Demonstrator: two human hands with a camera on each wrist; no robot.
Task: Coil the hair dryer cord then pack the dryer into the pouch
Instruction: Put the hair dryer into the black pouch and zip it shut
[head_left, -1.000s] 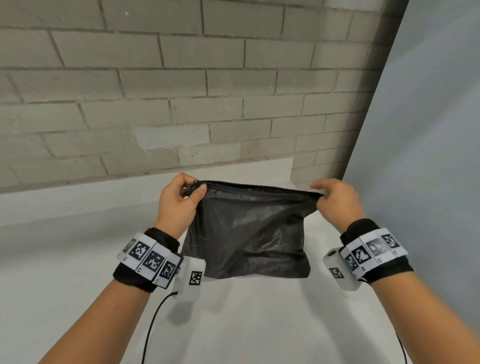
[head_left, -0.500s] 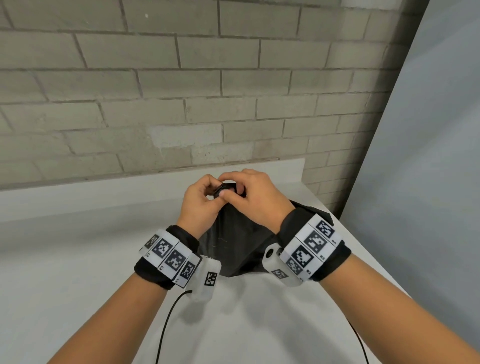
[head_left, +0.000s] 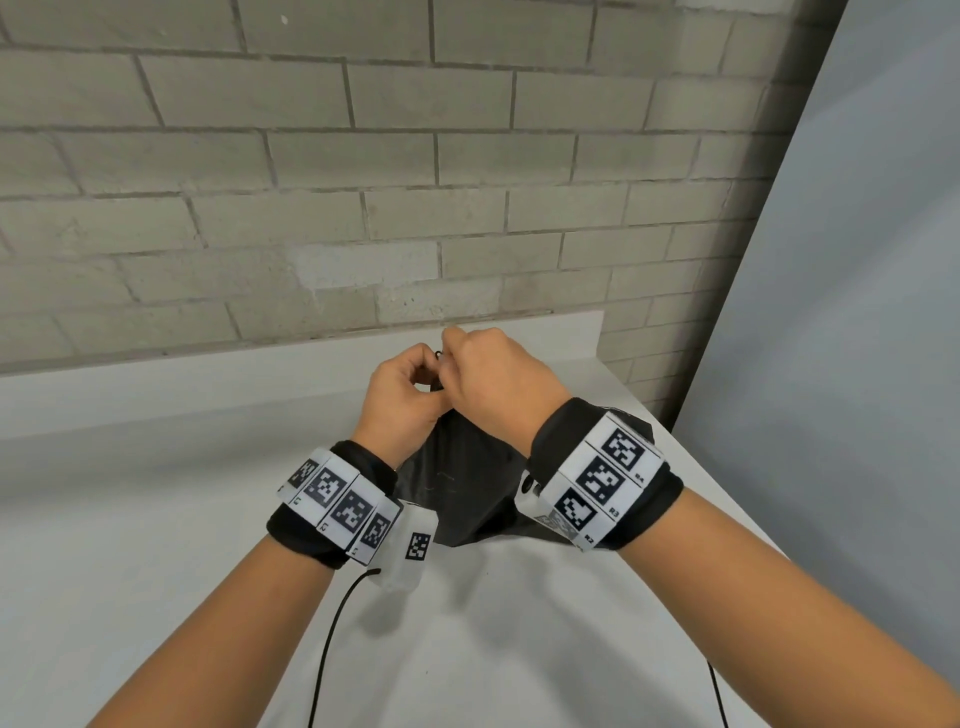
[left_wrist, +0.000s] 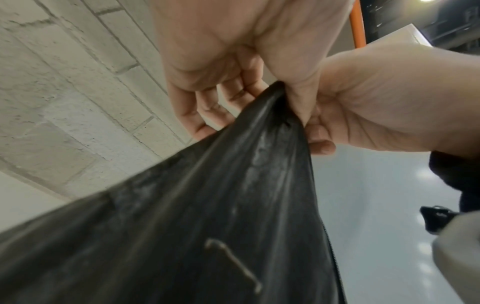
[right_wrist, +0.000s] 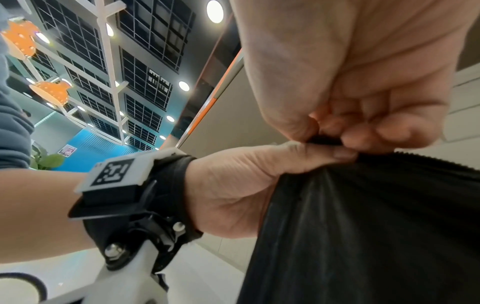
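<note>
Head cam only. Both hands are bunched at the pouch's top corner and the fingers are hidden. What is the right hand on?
Observer: In the right wrist view, the right hand pinches a black tab at the end of the zipper teeth on the pouch.
Operator: And the left hand?
Observer: In the left wrist view, the left hand pinches the pouch's corner fabric between thumb and fingers, right beside the right hand.
Operator: Is the dryer inside?
Observer: Cannot tell. The left wrist view shows the pouch hanging from that corner in long folds, and no view shows a dryer.
</note>
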